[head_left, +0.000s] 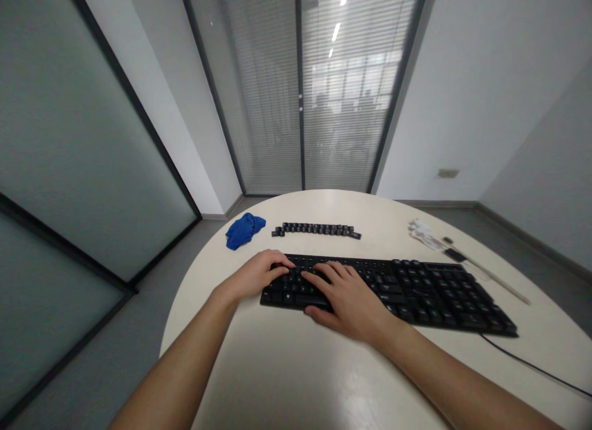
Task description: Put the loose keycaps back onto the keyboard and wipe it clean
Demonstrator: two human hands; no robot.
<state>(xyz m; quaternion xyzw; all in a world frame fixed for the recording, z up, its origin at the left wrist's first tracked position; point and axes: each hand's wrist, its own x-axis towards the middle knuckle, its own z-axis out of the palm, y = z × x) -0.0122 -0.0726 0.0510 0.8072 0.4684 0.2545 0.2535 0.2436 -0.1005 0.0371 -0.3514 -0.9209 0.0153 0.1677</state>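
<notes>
Glass panels with blinds [351,97] and pale walls stand behind a rounded, cream-coloured surface [277,362]. On it lies a black keyboard [435,291], running from left of the middle out toward the right edge, its cable [531,365] trailing off past that edge. The left hand [259,274] is at the keyboard's left end, finger and thumb bent close together; whether a key is pinched between them I cannot tell. The right hand [349,297] grips nothing visible, its fingers spread over the keys, its thumb by the keyboard's near side.

Loose keycaps [319,229] sit in rows between the keyboard and the far edge, with a blue cloth [244,230] near the left edge. By the right edge lie a white bundle [420,232] and a slim pale stick [497,276].

Uneven pressure could make the keyboard skid, and its back could then scatter the keycaps. A snagged cable might twist it. The stick, so near the edge, could roll off if nudged.
</notes>
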